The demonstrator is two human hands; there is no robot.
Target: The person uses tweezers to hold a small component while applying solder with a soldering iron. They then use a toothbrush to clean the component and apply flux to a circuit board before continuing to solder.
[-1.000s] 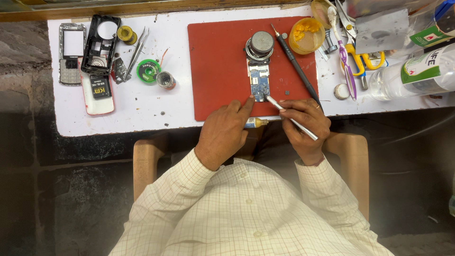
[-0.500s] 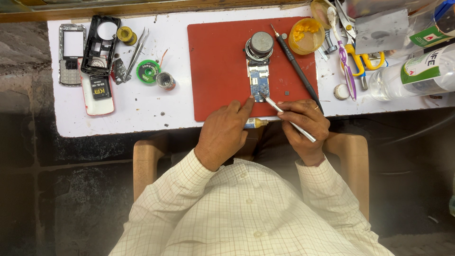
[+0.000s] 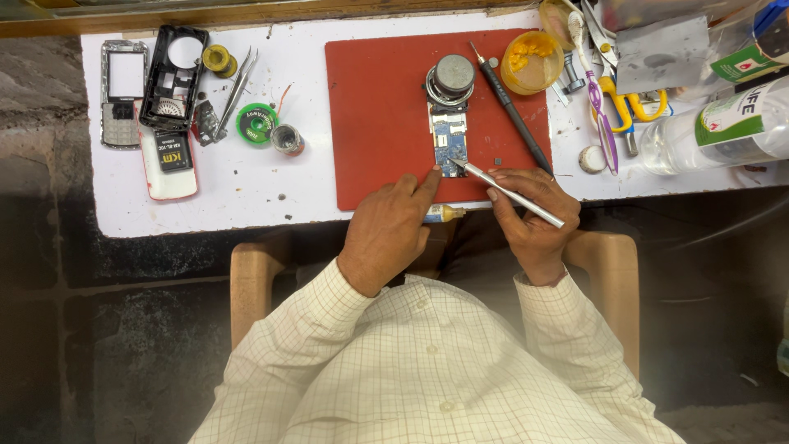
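White bench, red mat; small blue circuit board lies mid-mat below a round metal weight. Left hand pins the board's lower edge with one fingertip; right hand closed around silver tweezers, tip on the board. Best kept steady: firm fingertip, light tip pressure.

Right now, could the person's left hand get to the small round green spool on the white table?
Probably yes. The left hand rests at the red mat's edge, and the white table between it and the green spool looks bare.

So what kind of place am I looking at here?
Most likely a small phone-repair bench: a bare circuit board lies on a red work mat, the right hand works a metal tool on it, and opened handset shells lie nearby.
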